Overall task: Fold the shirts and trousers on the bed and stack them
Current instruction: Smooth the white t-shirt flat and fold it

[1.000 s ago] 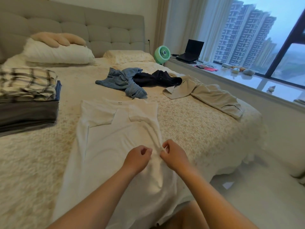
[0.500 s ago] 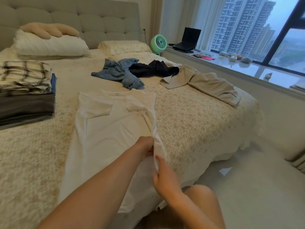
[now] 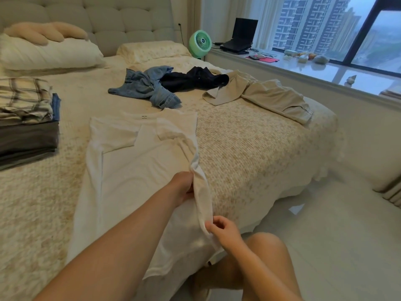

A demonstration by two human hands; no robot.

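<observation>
Cream-quilted bed (image 3: 249,153) beside a city-view window (image 3: 325,25) — white floor (image 3: 336,235).

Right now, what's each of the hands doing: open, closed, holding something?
Left hand: closed, gripping the right edge of the white T-shirt.
Right hand: closed, pinching the same edge nearer the hem.

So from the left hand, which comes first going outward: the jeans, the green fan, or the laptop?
Measured from the left hand in the head view:
1. Jeans, crumpled mid-bed, beyond the white shirt.
2. Green fan, past the far corner of the bed, by the window ledge.
3. Laptop, on the ledge behind and right of the fan.
</observation>
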